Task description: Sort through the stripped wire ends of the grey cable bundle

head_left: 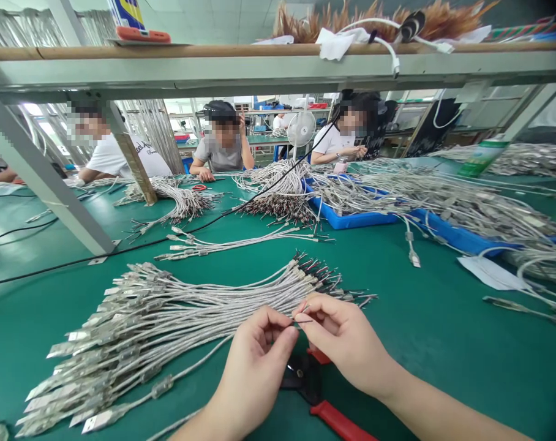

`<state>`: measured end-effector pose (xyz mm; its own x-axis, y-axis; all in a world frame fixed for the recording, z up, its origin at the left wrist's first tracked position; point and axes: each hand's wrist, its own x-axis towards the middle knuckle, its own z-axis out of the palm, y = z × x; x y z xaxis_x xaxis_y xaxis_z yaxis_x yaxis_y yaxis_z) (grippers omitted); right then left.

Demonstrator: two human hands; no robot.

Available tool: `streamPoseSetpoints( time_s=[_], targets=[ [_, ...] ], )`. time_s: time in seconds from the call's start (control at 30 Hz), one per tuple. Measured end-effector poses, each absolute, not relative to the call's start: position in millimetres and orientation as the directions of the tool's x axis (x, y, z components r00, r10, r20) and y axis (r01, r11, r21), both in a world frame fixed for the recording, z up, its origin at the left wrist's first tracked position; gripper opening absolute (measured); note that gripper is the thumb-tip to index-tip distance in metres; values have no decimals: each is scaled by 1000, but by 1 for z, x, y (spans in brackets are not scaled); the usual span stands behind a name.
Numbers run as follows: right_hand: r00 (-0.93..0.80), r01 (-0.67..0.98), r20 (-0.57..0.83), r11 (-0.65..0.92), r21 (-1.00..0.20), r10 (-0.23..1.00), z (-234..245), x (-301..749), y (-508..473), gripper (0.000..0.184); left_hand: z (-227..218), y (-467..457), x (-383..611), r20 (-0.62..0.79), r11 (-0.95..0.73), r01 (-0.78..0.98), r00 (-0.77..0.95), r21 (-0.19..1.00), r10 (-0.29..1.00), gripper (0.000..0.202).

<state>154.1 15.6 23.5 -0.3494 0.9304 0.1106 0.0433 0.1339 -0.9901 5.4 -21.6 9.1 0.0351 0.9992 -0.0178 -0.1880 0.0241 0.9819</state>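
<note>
Both hands' fingers (285,335) pinch 1 cable's (186,366) wires (304,320) — closed tight.

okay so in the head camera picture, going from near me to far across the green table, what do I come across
Red-handled pliers → left hand and right hand pinching a thin wire end → fanned cable bundle → loose cables → blue tray heaped with cables → white fan, with people seated at the far side.
</note>
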Motion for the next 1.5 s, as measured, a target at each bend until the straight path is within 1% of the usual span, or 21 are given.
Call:
streamPoseSetpoints(
  time_s=[0.07,0.23,0.33,0.43,0.5,0.57,0.67,0.77,0.9,1.0,1.2,1.33,1.5],
  targets=[
    [-327,19,97,109,-994,940,22,153,14,14,11,-23,7,-32,41,-223,48,974,998,14],
    [-281,-11,12,10,-1000,960,17,151,13,19,18,-24,8,-40,50,-270,44,962,998,19],
    [-295,-86,-50,-78,-993,954,17,149,13,20,19,-23,8,-35,37,-268,12,963,999,24],
    [-320,-153,-85,-140,-978,944,19,148,13,23,15,-22,7,-94,93,-272,11,958,996,30],
    [-314,-156,-88,-143,-977,945,19,149,13,25,11,-21,5,-154,158,-281,36,947,987,34],
    [-308,-134,-98,-145,-980,946,19,149,14,25,7,-20,4,-180,193,-280,71,940,981,34],
    [-337,-84,-124,-161,-983,933,19,148,15,24,4,-18,4,-150,176,-296,108,939,983,30],
    [-379,-54,-117,-148,-987,918,18,147,15,23,4,-18,4,-135,172,-334,131,927,982,28],
    [-376,-72,-113,-151,-986,920,18,146,15,27,7,-20,4,-194,212,-309,89,927,977,31],
    [-364,-85,-99,-139,-987,926,20,147,14,28,9,-21,5,-181,187,-290,47,939,982,34],
    [-340,-88,-89,-126,-988,936,21,147,13,25,11,-20,7,-177,173,-313,17,934,984,37],
    [-340,-87,-80,-116,-990,937,22,146,12,26,12,-20,8,-176,176,-319,28,931,984,38],
    [-330,-91,-115,-153,-984,937,20,145,12,26,8,-22,8,-189,201,-322,68,925,980,37]
  ],
)
